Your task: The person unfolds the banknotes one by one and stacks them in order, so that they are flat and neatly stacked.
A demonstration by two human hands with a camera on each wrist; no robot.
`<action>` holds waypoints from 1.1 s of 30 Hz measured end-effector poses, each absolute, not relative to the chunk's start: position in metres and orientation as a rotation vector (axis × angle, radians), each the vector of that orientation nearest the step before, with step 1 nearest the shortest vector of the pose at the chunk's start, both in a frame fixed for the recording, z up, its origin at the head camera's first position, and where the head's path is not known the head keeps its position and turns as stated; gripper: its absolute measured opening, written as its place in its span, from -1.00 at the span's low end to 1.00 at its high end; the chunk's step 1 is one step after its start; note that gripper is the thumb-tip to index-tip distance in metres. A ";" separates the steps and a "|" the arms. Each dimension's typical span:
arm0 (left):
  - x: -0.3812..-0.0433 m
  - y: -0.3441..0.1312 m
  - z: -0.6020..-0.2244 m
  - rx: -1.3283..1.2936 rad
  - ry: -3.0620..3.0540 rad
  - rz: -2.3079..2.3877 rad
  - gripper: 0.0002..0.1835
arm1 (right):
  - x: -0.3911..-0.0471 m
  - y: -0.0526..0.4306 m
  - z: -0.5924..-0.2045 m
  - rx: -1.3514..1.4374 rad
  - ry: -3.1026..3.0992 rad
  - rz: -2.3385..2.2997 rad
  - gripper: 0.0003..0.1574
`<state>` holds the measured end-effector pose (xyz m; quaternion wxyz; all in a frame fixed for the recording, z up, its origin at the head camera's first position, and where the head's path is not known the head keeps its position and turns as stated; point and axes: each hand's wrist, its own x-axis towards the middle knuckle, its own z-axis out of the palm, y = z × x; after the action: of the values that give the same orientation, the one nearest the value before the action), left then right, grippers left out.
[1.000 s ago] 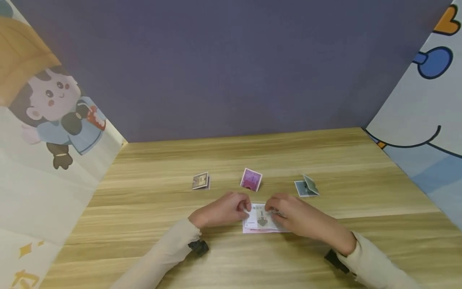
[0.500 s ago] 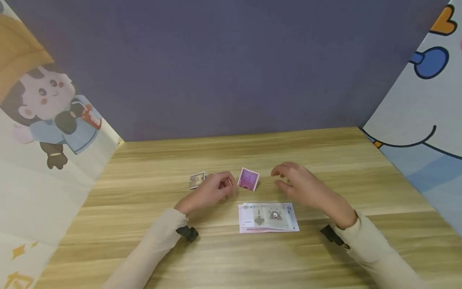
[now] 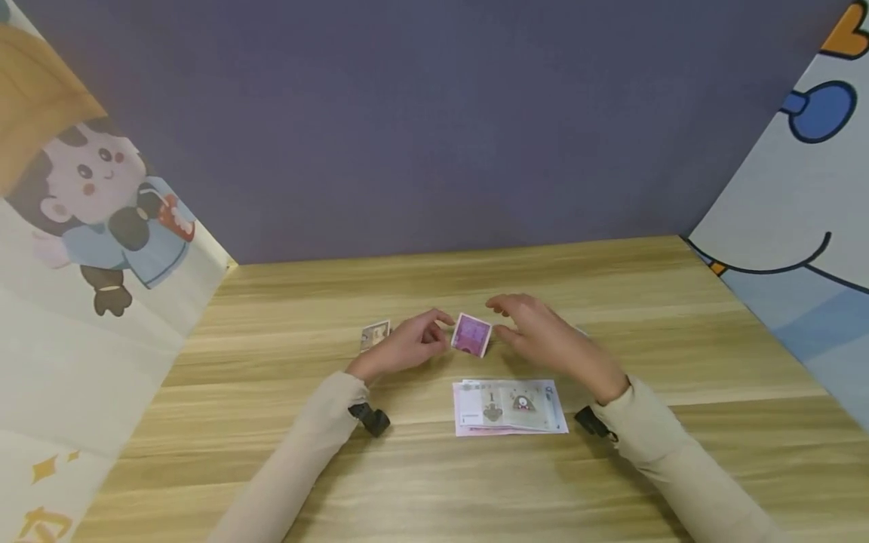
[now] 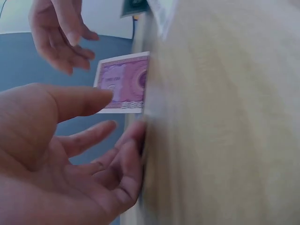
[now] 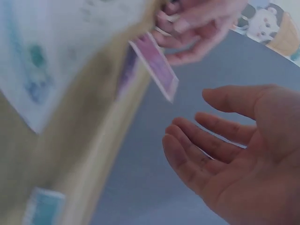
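A folded purple banknote stands propped on the table between both hands. My left hand is just left of it, fingers loosely bent and holding nothing; in the left wrist view the thumb overlaps the edge of the purple note, and contact cannot be told. To its right, my right hand hovers with fingers spread and relaxed, apart from the purple note in the right wrist view. Nearer me lies a flat stack of banknotes, a grey-green one on top and a pinkish one underneath.
A folded brown banknote is partly covered by my left hand. The folded green banknote is almost wholly hidden behind my right hand in the head view. A dark partition rises behind the wooden table, with printed panels either side.
Both hands have let go of the stack and moved forward to either side of the purple note. Since half a second ago, the right hand has come further left towards it.
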<state>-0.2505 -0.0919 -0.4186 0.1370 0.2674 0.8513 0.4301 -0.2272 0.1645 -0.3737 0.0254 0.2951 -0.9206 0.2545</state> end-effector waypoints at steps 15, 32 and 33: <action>-0.250 -0.086 -0.428 0.897 2.531 1.093 -0.74 | -0.231 0.152 -0.400 0.865 -2.920 0.853 -0.62; -0.249 -0.089 -0.429 0.894 2.531 1.094 -0.76 | -0.227 0.148 -0.403 0.885 -2.854 0.977 -0.95; -0.249 -0.089 -0.429 0.891 2.524 1.116 -0.77 | -0.227 0.149 -0.401 0.889 -2.848 0.981 -0.95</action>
<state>-0.2487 -0.0886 -0.4294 0.1206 0.3049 0.8640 0.3821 -0.2267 0.1487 -0.4013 0.0005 0.2832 -0.9068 0.3125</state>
